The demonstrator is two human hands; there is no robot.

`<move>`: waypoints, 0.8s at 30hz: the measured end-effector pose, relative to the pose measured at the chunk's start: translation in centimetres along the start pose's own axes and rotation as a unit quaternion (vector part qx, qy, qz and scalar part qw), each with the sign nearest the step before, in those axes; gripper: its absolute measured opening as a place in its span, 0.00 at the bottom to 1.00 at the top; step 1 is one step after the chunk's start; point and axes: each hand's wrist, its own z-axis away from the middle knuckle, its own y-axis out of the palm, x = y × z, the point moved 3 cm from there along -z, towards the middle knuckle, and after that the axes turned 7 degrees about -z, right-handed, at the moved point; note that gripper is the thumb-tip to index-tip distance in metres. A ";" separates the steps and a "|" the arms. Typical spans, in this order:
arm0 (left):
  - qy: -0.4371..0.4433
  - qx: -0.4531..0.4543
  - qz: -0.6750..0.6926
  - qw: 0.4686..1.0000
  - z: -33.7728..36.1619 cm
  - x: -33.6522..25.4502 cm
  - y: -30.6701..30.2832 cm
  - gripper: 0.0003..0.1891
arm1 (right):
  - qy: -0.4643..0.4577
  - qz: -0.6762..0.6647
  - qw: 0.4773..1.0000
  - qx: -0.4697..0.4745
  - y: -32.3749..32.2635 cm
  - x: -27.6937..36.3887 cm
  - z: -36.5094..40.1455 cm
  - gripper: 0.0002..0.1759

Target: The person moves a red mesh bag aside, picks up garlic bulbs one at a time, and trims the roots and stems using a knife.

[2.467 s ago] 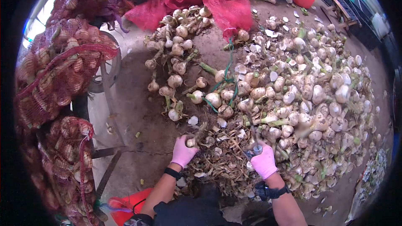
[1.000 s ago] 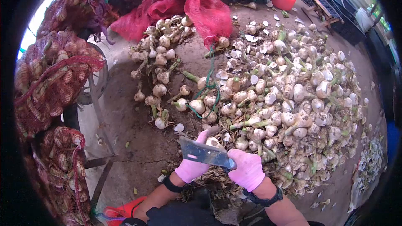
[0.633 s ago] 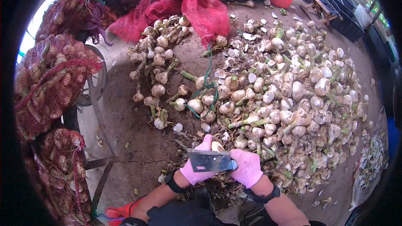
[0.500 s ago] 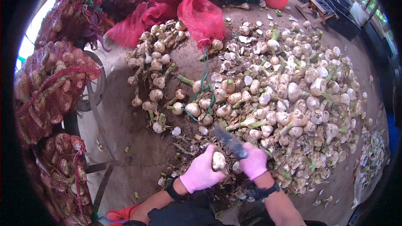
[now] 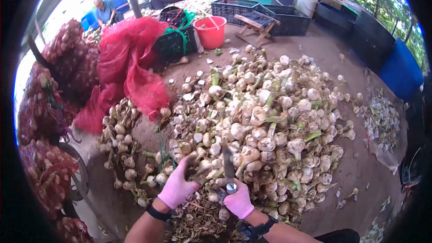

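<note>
My left hand (image 5: 177, 186), in a pink glove with darkened fingertips, is over the near edge of a large heap of garlic bulbs (image 5: 256, 117). Its thumb and fingers are apart, and no bulb shows between them. To its right, my right hand (image 5: 238, 200), also gloved in pink, grips a knife (image 5: 228, 162) by the handle. The blade points away from me over the heap. Below both hands lie dry peelings and trimmed stalks (image 5: 200, 220). Many bulbs still carry soil and green stalks.
Full red mesh sacks (image 5: 45, 171) line the left side, beside an empty red mesh bag (image 5: 130, 58). Behind the heap stand a red bucket (image 5: 210, 33), black crates (image 5: 236, 11) and a small wooden stool (image 5: 256, 24). Two people (image 5: 105, 11) work farther back.
The view has lifted and swung right, showing more background. The garlic bulb in my left hand is gone and that hand has opened. The knife stays in my right hand.
</note>
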 end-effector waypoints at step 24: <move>0.200 -0.011 -0.138 0.970 -12.1 -12.2 6.6 0.31 | -0.039 -0.245 0.952 -0.181 -7.9 3.2 -1.1 0.14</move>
